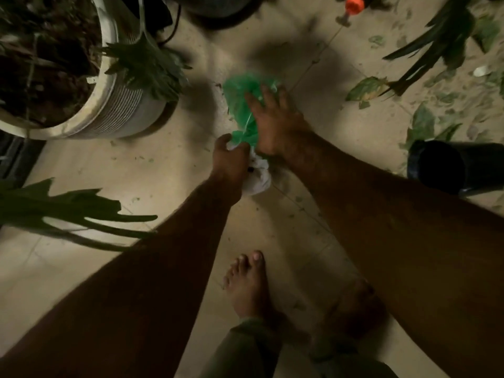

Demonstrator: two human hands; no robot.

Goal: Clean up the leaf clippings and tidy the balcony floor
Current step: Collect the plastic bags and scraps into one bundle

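The light is dim and the picture soft, so much stays uncertain. The green bag (241, 90) lies crumpled on the floor (169, 170) at mid-frame, and its upper edge blurs into a smear. The right hand (272, 121) lies on top of it with fingers spread and flat, hiding the bag's right side. The left hand (230, 156) has its fingers curled round the bag's bunched lower end; its fingertips are tucked out of sight. Just under that wrist sits a white bundle (257, 178), touching the bag, though I cannot tell whether it is cloth or plastic. Leaf clippings (447, 99) are scattered over the floor at the upper right, many too small and faint to separate from the tile. A black container (450, 167) is cut by the right edge, an orange nozzle (354, 4) by the top edge, and a white ribbed pot (122, 110) of soil by the left edge. A large leaf (60, 211) reaches in from the left, its base out of frame. A bare foot (248, 285) stands below the hands; a second one beside it is lost in shadow under the right forearm. Bare tile lies between the pot and the bag, and more between the large leaf and the foot.
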